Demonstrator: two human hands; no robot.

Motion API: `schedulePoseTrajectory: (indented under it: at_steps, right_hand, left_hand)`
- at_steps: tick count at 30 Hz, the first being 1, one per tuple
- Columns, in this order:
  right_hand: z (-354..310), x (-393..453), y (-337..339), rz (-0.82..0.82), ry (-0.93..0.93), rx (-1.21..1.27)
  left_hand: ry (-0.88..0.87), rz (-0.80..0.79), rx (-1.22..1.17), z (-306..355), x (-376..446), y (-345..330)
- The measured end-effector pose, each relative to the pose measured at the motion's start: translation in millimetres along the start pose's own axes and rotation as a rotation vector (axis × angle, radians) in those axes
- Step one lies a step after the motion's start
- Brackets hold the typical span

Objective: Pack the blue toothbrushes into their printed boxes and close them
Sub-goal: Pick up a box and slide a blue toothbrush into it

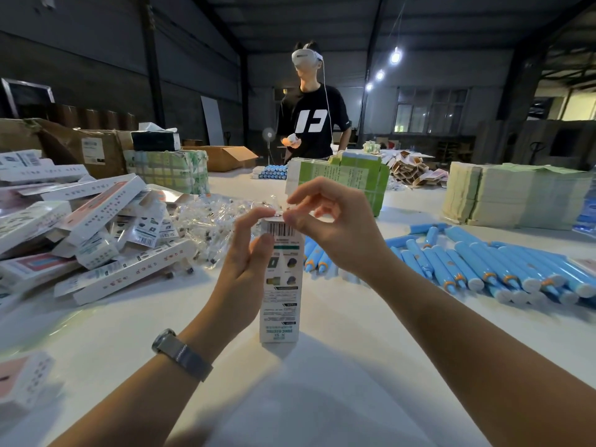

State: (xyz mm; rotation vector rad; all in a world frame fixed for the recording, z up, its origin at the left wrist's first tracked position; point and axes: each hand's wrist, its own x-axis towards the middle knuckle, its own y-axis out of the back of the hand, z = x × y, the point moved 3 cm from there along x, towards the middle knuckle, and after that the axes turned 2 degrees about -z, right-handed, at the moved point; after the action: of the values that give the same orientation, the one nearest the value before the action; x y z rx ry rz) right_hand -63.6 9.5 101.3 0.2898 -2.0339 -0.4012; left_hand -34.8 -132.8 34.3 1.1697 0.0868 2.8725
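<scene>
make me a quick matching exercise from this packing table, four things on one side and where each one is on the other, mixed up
Things:
1. upright white printed box
2. loose blue plastic toothbrushes
3. pile of white printed cardboard boxes
4. grey metal-band wristwatch

Places:
A. heaped on the table's left side
B. on the left wrist
C. held at the centre, the fingers of both hands at its top flap
D. lying on the table's right side

Pairs: 1-C, 2-D, 3-A, 4-B

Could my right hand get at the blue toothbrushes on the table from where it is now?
Probably yes: the blue toothbrushes lie uncovered to the right of the right hand, nothing between, though it is now pinching the printed box top.
</scene>
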Motion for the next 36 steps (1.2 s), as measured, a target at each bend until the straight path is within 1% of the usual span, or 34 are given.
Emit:
schedulePoseTrajectory:
  at_steps: [4,8,13,19,27,36]
  right_hand:
    - [6,-1,-7,-0.066,-0.068,0.064]
    - [10,-6,-15,-0.001,-0.085,0.083]
    - [9,-5,-14,0.007,-0.087,0.051]
    - [10,-4,-10,-0.082,-0.143,0.071]
    - [-1,-3,-8,-0.095,-0.029,-0.030]
    - [2,1,-2,-0.100,-0.036,-0.035]
  left_hand:
    - [-0.004,-0.003,0.003,3,0,0]
    - [0.013,0.002,0.000,1,0,2]
    - [-0.008,0.021,0.027,-2,-1,3]
    - [-0.056,-0.024,0.064,-2,-1,3]
    - [-0.096,-0.041,0.082,-2,-1,1]
    - [-0.116,-0.079,0.133,-6,-1,2]
